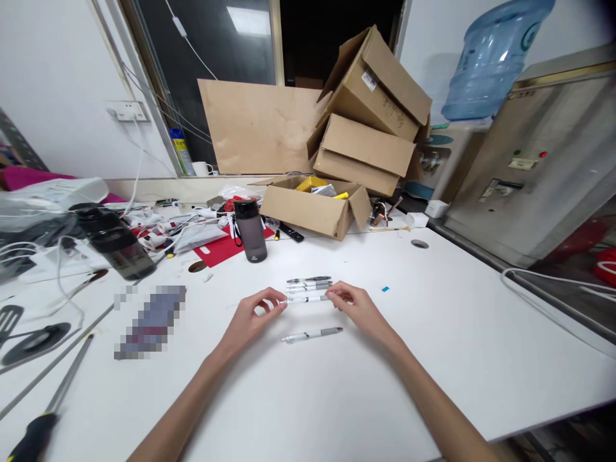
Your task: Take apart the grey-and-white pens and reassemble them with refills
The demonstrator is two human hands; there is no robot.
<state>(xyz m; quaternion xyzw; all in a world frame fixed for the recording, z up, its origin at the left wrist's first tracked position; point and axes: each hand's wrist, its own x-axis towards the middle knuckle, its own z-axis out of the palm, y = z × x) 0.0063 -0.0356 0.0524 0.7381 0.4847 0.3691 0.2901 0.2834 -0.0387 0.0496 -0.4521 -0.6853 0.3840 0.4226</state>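
Between my two hands lies a white pen [307, 299], pinched at its left end by my left hand [257, 312] and at its right end by my right hand [351, 301]. Just beyond it are another white-and-grey pen [308, 287] and a darker pen [308, 280], roughly parallel and close together. Nearer to me, apart from the others, a white pen with a grey grip [312, 335] rests on the white table [308, 398], slightly slanted.
A dark water bottle [250, 232] stands behind the pens, near an open cardboard box [308, 210]. Another bottle [113, 240], cables and clutter fill the left. A screwdriver [58, 398] lies front left, below a blurred-out object [153, 323]. A blue scrap [385, 289] is at right.
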